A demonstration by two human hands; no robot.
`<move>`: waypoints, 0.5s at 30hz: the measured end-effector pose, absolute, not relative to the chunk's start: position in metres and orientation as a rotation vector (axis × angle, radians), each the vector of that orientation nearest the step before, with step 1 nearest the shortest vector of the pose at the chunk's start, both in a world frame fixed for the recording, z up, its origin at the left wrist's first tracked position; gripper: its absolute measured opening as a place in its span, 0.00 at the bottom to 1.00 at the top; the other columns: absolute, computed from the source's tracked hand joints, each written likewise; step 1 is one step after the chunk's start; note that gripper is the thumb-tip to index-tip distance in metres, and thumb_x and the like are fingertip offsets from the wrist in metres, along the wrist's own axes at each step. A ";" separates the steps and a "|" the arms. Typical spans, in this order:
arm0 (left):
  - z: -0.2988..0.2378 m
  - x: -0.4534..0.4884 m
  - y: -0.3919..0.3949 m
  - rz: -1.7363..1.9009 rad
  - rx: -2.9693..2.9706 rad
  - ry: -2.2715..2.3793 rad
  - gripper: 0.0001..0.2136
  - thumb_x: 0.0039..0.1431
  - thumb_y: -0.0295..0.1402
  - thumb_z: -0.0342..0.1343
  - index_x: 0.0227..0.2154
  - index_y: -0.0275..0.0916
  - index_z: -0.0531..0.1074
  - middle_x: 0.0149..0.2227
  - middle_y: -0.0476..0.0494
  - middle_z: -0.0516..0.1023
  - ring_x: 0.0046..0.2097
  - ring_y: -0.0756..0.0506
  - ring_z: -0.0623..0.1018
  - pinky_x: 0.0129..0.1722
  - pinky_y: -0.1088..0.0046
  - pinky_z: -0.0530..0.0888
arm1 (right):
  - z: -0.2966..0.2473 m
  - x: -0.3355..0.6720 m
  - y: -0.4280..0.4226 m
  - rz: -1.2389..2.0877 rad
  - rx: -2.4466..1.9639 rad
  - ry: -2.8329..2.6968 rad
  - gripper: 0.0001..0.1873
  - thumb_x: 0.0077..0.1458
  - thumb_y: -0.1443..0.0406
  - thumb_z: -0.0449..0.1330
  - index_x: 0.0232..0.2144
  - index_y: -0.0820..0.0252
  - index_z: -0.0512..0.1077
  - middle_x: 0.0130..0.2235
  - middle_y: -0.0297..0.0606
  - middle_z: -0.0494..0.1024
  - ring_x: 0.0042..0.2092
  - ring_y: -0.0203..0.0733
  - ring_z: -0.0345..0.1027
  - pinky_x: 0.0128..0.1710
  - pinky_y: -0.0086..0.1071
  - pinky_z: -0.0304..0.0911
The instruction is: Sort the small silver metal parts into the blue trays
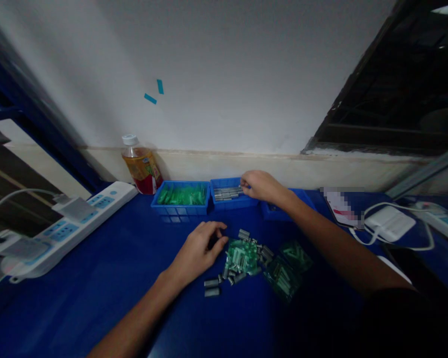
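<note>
- The right hand (261, 188), at the centre of the frame, reaches over the middle blue bin (231, 204), fingers bent together by its row of metal pieces (227, 193); whether it grips one, I cannot tell.
- The left hand (199, 246), left of lower centre, is half curled, thumb and forefinger apart, nothing visible between them.
- Just right of it lies a green clear packet (242, 256) among loose metal cylinders (212, 292).
- The blue table (134, 283) fills the lower frame; left of centre stands a blue bin of green packets (181, 194).
- A bottle (140, 166) and power strip (110, 199) sit left, below a pale wall (224, 84).
- Upper right: a dark window (403, 89).
</note>
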State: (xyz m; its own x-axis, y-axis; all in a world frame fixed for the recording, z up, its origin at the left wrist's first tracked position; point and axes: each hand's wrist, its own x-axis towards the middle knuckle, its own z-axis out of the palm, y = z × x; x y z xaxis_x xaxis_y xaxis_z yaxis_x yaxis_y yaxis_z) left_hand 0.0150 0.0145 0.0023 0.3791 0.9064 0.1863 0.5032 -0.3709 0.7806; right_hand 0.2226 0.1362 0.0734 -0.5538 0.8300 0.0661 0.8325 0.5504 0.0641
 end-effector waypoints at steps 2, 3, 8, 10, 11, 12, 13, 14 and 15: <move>0.012 0.011 0.007 0.618 2.189 1.207 0.16 0.57 0.45 0.53 0.41 0.39 0.69 0.36 0.43 0.73 0.39 0.44 0.72 0.39 0.68 0.68 | 0.073 0.224 0.155 -0.114 -1.580 -2.880 0.11 0.50 0.68 0.55 0.35 0.63 0.75 0.39 0.46 0.78 0.40 0.45 0.71 0.36 0.30 0.58; 0.016 0.009 0.003 0.516 2.226 1.202 0.18 0.55 0.47 0.54 0.41 0.39 0.69 0.37 0.43 0.73 0.38 0.43 0.72 0.38 0.68 0.68 | 0.073 0.222 0.161 -0.097 -1.611 -2.954 0.11 0.50 0.68 0.55 0.35 0.63 0.76 0.39 0.47 0.78 0.40 0.45 0.71 0.35 0.30 0.58; 0.032 -0.002 -0.010 0.158 2.247 1.139 0.13 0.50 0.39 0.61 0.37 0.41 0.70 0.37 0.45 0.74 0.37 0.43 0.74 0.34 0.71 0.66 | 0.069 0.210 0.164 -0.068 -1.673 -3.106 0.15 0.48 0.72 0.54 0.36 0.66 0.77 0.40 0.52 0.78 0.40 0.47 0.73 0.34 0.31 0.59; 0.033 -0.004 -0.010 0.134 2.241 1.102 0.07 0.52 0.34 0.59 0.34 0.41 0.70 0.35 0.46 0.74 0.36 0.44 0.74 0.33 0.72 0.66 | 0.068 0.208 0.165 -0.080 -1.653 -3.115 0.15 0.49 0.72 0.54 0.37 0.67 0.77 0.40 0.53 0.78 0.41 0.47 0.72 0.35 0.31 0.60; 0.032 -0.003 -0.010 0.137 2.247 1.083 0.05 0.53 0.32 0.58 0.33 0.41 0.70 0.34 0.46 0.74 0.35 0.44 0.74 0.33 0.73 0.66 | 0.067 0.208 0.165 -0.089 -1.633 -3.117 0.14 0.49 0.71 0.54 0.37 0.67 0.77 0.40 0.53 0.78 0.41 0.47 0.72 0.35 0.31 0.60; 0.032 -0.003 -0.009 0.144 2.258 1.072 0.03 0.55 0.31 0.56 0.32 0.41 0.70 0.34 0.46 0.74 0.35 0.45 0.74 0.33 0.73 0.66 | 0.067 0.209 0.166 -0.096 -1.613 -3.117 0.13 0.50 0.70 0.55 0.37 0.67 0.77 0.40 0.53 0.78 0.41 0.47 0.72 0.36 0.31 0.60; 0.032 -0.003 -0.008 0.153 2.276 1.074 0.01 0.56 0.31 0.55 0.32 0.41 0.69 0.34 0.46 0.74 0.35 0.45 0.74 0.34 0.72 0.66 | 0.066 0.210 0.167 -0.100 -1.590 -3.116 0.12 0.51 0.69 0.55 0.36 0.67 0.77 0.40 0.53 0.78 0.41 0.47 0.72 0.36 0.31 0.59; 0.032 -0.003 -0.007 0.163 2.296 1.090 0.01 0.57 0.30 0.53 0.32 0.41 0.69 0.35 0.46 0.73 0.36 0.45 0.74 0.35 0.72 0.66 | 0.065 0.212 0.168 -0.099 -1.567 -3.113 0.12 0.52 0.67 0.56 0.35 0.67 0.77 0.39 0.52 0.78 0.41 0.47 0.72 0.36 0.31 0.59; 0.032 -0.003 -0.007 0.169 2.313 1.116 0.02 0.58 0.30 0.53 0.33 0.41 0.69 0.36 0.45 0.73 0.36 0.45 0.74 0.35 0.72 0.66 | 0.063 0.214 0.169 -0.091 -1.541 -3.106 0.11 0.52 0.66 0.57 0.35 0.67 0.77 0.38 0.51 0.78 0.41 0.47 0.71 0.36 0.31 0.59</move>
State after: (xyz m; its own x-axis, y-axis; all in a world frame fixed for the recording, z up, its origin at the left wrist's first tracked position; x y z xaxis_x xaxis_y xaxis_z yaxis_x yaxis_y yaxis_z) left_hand -0.0032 -0.0071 0.0323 0.6458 0.7534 -0.1242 0.6828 -0.4969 0.5356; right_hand 0.2135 0.1693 0.0634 -0.5627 0.7830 -0.2651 0.7662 0.6144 0.1884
